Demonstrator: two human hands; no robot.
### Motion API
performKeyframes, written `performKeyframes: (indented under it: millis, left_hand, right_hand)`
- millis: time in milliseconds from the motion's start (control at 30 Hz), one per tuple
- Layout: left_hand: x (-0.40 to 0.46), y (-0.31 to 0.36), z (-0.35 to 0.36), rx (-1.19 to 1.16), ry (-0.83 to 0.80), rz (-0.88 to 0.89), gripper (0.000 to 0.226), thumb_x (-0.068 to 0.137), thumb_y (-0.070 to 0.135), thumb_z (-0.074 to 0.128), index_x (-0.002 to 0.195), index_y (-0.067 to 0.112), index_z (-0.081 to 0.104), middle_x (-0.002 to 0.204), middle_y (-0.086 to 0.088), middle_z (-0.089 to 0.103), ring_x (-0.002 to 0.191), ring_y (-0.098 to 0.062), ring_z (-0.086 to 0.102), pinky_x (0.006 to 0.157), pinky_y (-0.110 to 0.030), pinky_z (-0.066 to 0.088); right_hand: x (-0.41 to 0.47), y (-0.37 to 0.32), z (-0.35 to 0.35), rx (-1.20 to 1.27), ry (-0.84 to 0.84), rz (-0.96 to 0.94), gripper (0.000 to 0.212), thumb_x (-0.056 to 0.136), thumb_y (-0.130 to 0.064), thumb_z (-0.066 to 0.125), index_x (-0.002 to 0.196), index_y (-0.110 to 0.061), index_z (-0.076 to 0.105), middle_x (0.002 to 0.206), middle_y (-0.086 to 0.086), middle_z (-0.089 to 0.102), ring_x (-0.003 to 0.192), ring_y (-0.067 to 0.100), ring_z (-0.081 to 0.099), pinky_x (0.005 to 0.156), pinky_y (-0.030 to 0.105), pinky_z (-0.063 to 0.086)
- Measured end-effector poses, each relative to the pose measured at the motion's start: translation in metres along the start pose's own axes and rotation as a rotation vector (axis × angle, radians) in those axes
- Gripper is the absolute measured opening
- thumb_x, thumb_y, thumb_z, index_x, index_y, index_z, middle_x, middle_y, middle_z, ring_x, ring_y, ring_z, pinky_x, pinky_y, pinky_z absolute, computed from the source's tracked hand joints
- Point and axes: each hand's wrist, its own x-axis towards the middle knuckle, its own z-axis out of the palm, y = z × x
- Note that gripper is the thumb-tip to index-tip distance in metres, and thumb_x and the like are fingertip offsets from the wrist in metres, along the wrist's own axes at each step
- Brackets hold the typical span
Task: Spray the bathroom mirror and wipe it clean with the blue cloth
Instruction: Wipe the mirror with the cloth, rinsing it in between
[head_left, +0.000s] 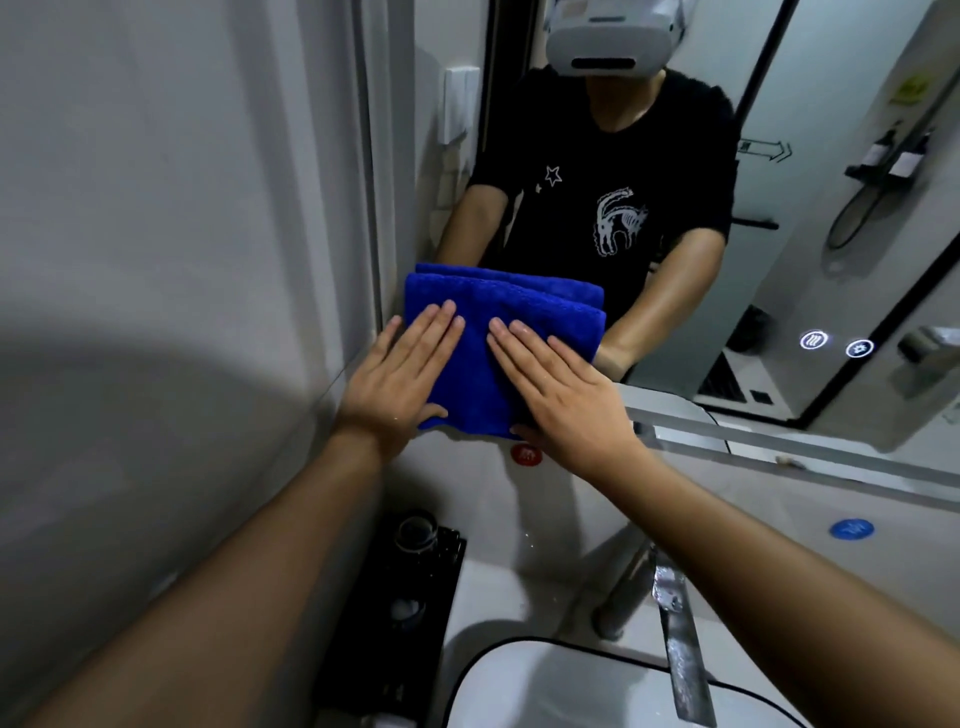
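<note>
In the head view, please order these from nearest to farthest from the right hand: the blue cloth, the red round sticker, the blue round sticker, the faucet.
From the right hand:
1. blue cloth, under its fingers, touching.
2. red round sticker, just below the hand.
3. faucet and blue round sticker, lower right; too close to call.

The blue cloth (511, 332) is a thick, plush towel folded into layers, its stacked edges showing along the top and right side. I have it pressed flat against the bathroom mirror (810, 218) at the glass's lower left corner, close to the frame. The mirror is large and wall-mounted, with two small lit round icons low on its right side.
</note>
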Motion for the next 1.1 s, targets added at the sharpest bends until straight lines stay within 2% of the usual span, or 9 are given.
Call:
performKeyframes:
  millis: [67, 200, 367, 533, 700, 967, 1033, 1100]
  left_hand:
    - [0.0, -0.001, 0.001, -0.023, 0.0, 0.006, 0.097, 0.081, 0.053, 0.057, 0.153, 0.005, 0.012, 0.158, -0.013, 0.015, 0.15, -0.022, 0.007, 0.119, -0.045, 0.021]
    - [0.001, 0.002, -0.001, -0.031, 0.029, 0.021, 0.098, 0.078, 0.05, 0.067, 0.151, 0.003, 0.021, 0.157, -0.014, 0.019, 0.148, -0.025, 0.018, 0.12, -0.044, 0.02]
    - [0.008, 0.019, -0.002, -0.001, 0.042, 0.101, 0.108, 0.075, 0.047, 0.076, 0.151, -0.003, 0.018, 0.156, -0.022, 0.018, 0.145, -0.034, 0.024, 0.119, -0.044, 0.024]
    - [0.021, 0.045, -0.002, 0.012, 0.073, 0.162, 0.101, 0.077, 0.048, 0.075, 0.147, -0.007, 0.026, 0.151, -0.027, 0.026, 0.141, -0.038, 0.032, 0.114, -0.046, 0.033]
    - [0.036, 0.073, -0.004, -0.022, 0.106, 0.195, 0.095, 0.077, 0.045, 0.074, 0.145, -0.005, 0.031, 0.151, -0.024, 0.028, 0.141, -0.034, 0.03, 0.116, -0.044, 0.029]
    - [0.069, 0.128, -0.015, -0.006, 0.049, 0.244, 0.105, 0.073, 0.052, 0.076, 0.147, -0.005, 0.028, 0.155, -0.019, 0.02, 0.142, -0.033, 0.029, 0.117, -0.042, 0.027]
    - [0.077, 0.143, -0.015, -0.001, 0.036, 0.252, 0.108, 0.074, 0.055, 0.075, 0.149, -0.004, 0.024, 0.157, -0.019, 0.016, 0.144, -0.033, 0.026, 0.118, -0.042, 0.026]
    - [0.085, 0.159, -0.015, -0.004, 0.024, 0.262, 0.108, 0.077, 0.055, 0.072, 0.151, -0.003, 0.018, 0.158, -0.018, 0.009, 0.145, -0.032, 0.022, 0.119, -0.042, 0.023]
  right_hand:
    - [-0.001, 0.0, 0.003, -0.022, 0.012, 0.002, 0.102, 0.078, -0.04, 0.07, 0.154, -0.009, 0.011, 0.16, 0.006, 0.006, 0.148, 0.017, 0.006, 0.12, 0.033, -0.002]
    - [-0.006, 0.002, 0.006, -0.046, 0.033, 0.003, 0.096, 0.082, -0.034, 0.068, 0.154, -0.009, 0.009, 0.16, 0.005, 0.005, 0.148, 0.016, 0.004, 0.121, 0.033, -0.002]
    - [-0.025, 0.014, 0.01, -0.044, 0.049, 0.008, 0.095, 0.081, -0.033, 0.07, 0.154, -0.01, 0.013, 0.16, 0.004, 0.009, 0.147, 0.015, 0.007, 0.121, 0.033, 0.0]
    - [-0.05, 0.033, 0.012, -0.089, 0.062, 0.007, 0.091, 0.082, -0.037, 0.063, 0.153, -0.01, 0.014, 0.159, 0.004, 0.012, 0.147, 0.014, 0.005, 0.12, 0.032, -0.001]
    - [-0.079, 0.055, 0.016, -0.115, 0.08, 0.021, 0.089, 0.082, -0.038, 0.061, 0.153, -0.011, 0.014, 0.159, 0.003, 0.013, 0.146, 0.014, 0.011, 0.121, 0.032, -0.001]
    - [-0.13, 0.097, 0.016, -0.139, 0.116, 0.052, 0.095, 0.08, -0.043, 0.069, 0.152, -0.01, 0.018, 0.158, 0.0, 0.012, 0.145, 0.017, 0.019, 0.121, 0.032, 0.002]
    - [-0.144, 0.109, 0.017, -0.15, 0.115, 0.072, 0.096, 0.08, -0.044, 0.069, 0.153, -0.01, 0.015, 0.16, 0.0, 0.007, 0.147, 0.017, 0.014, 0.121, 0.032, 0.001]
    - [-0.158, 0.12, 0.018, -0.164, 0.1, 0.089, 0.098, 0.082, -0.044, 0.067, 0.154, -0.011, 0.01, 0.162, 0.001, -0.002, 0.15, 0.017, 0.001, 0.121, 0.032, -0.001]
